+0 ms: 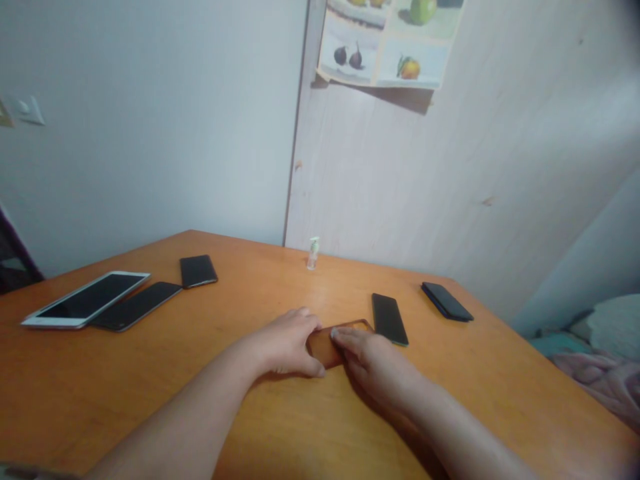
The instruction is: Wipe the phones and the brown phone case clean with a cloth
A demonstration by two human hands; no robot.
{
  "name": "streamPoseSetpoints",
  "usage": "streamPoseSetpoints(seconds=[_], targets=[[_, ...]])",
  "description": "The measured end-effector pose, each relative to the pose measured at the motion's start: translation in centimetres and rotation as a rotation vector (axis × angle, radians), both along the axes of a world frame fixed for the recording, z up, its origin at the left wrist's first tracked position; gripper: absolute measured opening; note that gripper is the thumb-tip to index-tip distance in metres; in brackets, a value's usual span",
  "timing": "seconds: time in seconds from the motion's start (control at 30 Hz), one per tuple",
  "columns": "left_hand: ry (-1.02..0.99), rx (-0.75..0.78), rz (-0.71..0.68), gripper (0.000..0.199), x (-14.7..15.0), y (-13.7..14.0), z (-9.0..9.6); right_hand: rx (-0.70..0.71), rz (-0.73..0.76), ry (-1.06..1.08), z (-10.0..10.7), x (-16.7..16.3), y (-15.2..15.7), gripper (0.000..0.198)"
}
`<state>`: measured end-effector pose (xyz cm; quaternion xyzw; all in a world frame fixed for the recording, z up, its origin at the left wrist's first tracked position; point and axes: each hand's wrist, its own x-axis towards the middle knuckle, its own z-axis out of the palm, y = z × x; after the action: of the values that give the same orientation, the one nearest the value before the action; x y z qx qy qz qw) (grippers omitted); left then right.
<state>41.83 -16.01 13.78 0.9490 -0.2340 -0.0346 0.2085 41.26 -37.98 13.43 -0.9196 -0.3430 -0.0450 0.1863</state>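
A brown phone case (323,345) lies on the wooden table in front of me, its inner side up and its raised rim showing. My left hand (295,343) grips the case's left end, thumb at the near edge and fingers at the far edge. Over the middle and right part of the case is my right hand (367,357), its fingers bunched together and pressed down on the inside. A small pale spot shows at those fingertips; whether it is a nail or something held, I cannot tell. Just right of the case lies a dark smartphone (390,319), screen up.
A small clear pump bottle (313,255) stands near the table's back edge. At the left lie a white tablet (90,300), a black tablet (137,307) and a smaller black device (199,271). A dark wallet-like item (447,302) rests near the right edge of the table (280,427).
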Motion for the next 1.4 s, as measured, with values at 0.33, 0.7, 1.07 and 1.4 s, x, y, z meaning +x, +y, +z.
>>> streamPoseSetpoints(seconds=[0.33, 0.7, 1.07, 1.4], targets=[[0.004, -0.002, 0.001, 0.056, 0.2, 0.1, -0.2, -0.031, -0.138, 0.021, 0.0, 1.3, -2.0, 0.019], [-0.016, -0.049, -0.003, 0.055, 0.3, 0.1, -0.4, -0.084, -0.357, 0.170, 0.5, 2.3, -3.4, 0.005], [-0.044, -0.061, -0.008, 0.054, 0.3, 0.1, -0.6, -0.057, -0.305, 0.053, -0.2, 1.2, -1.2, 0.015], [-0.041, -0.037, -0.004, 0.048, 0.1, -0.1, -0.4, 0.068, 0.005, 0.069, -0.8, -0.6, 1.2, 0.014]])
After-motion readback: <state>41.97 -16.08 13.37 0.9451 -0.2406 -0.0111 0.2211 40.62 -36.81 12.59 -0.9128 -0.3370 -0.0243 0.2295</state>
